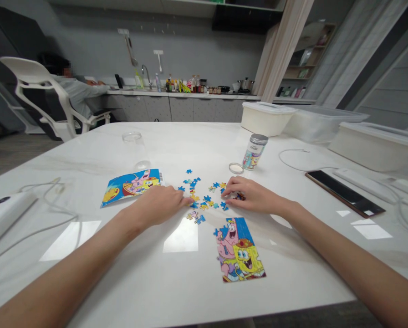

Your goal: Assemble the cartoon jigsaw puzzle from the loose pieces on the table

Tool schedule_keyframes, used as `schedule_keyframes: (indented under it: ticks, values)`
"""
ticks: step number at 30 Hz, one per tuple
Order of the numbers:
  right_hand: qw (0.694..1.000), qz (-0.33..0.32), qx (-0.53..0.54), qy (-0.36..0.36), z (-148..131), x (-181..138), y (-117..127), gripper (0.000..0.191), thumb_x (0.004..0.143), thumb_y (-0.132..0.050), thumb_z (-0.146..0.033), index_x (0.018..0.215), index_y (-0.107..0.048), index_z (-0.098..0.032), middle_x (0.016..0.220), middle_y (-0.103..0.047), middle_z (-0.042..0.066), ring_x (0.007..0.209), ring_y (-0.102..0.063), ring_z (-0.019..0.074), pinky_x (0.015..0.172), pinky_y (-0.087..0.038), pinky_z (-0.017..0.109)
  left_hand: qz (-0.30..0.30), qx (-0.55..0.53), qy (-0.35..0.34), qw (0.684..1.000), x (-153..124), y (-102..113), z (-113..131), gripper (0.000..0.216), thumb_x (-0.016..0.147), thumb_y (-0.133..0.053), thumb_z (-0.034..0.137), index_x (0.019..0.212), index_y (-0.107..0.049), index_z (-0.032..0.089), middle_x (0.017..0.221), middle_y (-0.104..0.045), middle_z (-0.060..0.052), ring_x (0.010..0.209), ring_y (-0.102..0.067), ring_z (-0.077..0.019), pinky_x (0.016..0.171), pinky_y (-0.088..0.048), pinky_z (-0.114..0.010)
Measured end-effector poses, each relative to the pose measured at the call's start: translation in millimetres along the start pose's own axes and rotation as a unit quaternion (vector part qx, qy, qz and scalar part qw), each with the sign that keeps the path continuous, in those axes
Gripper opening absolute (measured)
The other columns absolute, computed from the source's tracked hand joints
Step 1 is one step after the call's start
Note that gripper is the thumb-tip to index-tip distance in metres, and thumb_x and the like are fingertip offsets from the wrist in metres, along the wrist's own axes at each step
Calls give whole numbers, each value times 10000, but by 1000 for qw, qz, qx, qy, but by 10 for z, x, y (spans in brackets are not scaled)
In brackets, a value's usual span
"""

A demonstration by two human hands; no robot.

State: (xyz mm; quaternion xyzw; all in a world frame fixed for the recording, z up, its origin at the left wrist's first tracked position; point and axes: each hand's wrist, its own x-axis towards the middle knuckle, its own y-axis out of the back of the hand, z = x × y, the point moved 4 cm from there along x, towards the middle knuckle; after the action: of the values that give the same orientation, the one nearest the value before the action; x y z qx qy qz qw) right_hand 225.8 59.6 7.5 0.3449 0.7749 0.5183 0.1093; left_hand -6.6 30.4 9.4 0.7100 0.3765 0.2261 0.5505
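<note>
Loose jigsaw puzzle pieces (207, 199), mostly blue and yellow, lie scattered on the white table between my hands. My left hand (165, 203) is closed at the left side of the pile, its fingertips down against the pieces; what they pinch, if anything, is hidden. On the other side, my right hand (247, 193) curls with its fingertips at a blue puzzle piece (223, 193), and more pieces show under the palm. Nearer to me is a joined puzzle section (240, 250) with a pink and a yellow cartoon figure. A picture sheet (130, 187) lies by my left hand, slightly bent.
Behind my right hand stand a printed canister (255, 152) and a round lid (236, 168). A clear jar (135, 152) lies at the far left. Right of my arm are a phone (344, 193), cables and storage boxes (267, 119). A person (79, 93) sits beyond the table.
</note>
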Motion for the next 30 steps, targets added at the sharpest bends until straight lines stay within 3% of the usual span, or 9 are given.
schedule_keyframes:
  ticks: [5, 13, 17, 20, 26, 30]
  values:
    - [998, -39, 42, -8, -14, -1, -59, 216, 880, -642, -339, 1042, -709, -214, 1010, -588, 64, 835, -578, 153, 736, -476, 291, -19, 26, -14, 999, -3, 4, 23, 343, 1014, -323, 217, 1081, -659, 201, 793, -669, -84, 670, -640, -202, 544, -380, -263]
    - [996, -59, 62, -26, -65, 13, -54, 97, 894, -594, -244, 861, -662, -184, 938, -578, 53, 806, -566, 148, 695, -464, 283, -3, 5, -22, 1000, -7, -28, 12, 346, 998, -309, 194, 1095, -641, 195, 761, -640, -89, 649, -623, -208, 527, -356, -272]
    - [996, -68, 58, -14, -92, -1, -19, 129, 901, -540, -173, 955, -656, -194, 968, -588, 53, 845, -570, 152, 767, -476, 305, 2, 2, -26, 1000, -11, -29, 4, 345, 988, -309, 173, 1104, -633, 194, 769, -636, -92, 663, -623, -209, 523, -340, -267]
    - [995, -86, 57, -15, -104, -11, -7, 181, 855, -611, -188, 1028, -661, -206, 1009, -568, 55, 811, -562, 143, 743, -482, 297, -24, 21, -32, 999, -9, -30, 14, 366, 977, -309, 138, 1157, -622, 200, 820, -659, -100, 694, -638, -217, 514, -324, -263]
    - [993, -93, 70, -20, -98, -15, -30, 109, 855, -597, -191, 948, -652, -202, 996, -562, 53, 846, -556, 149, 720, -471, 279, -33, -37, 28, 998, 16, 44, 10, 561, 1036, -187, 409, 984, -679, 146, 812, -681, -128, 702, -645, -231, 562, -371, -291]
    - [995, -70, 65, -32, -87, -17, -38, 52, 814, -611, -161, 851, -595, -193, 885, -581, 29, 752, -531, 138, 655, -444, 272, -41, -36, 29, 998, 18, 63, 16, 560, 1036, -188, 410, 985, -681, 149, 822, -688, -132, 696, -641, -230, 549, -361, -290]
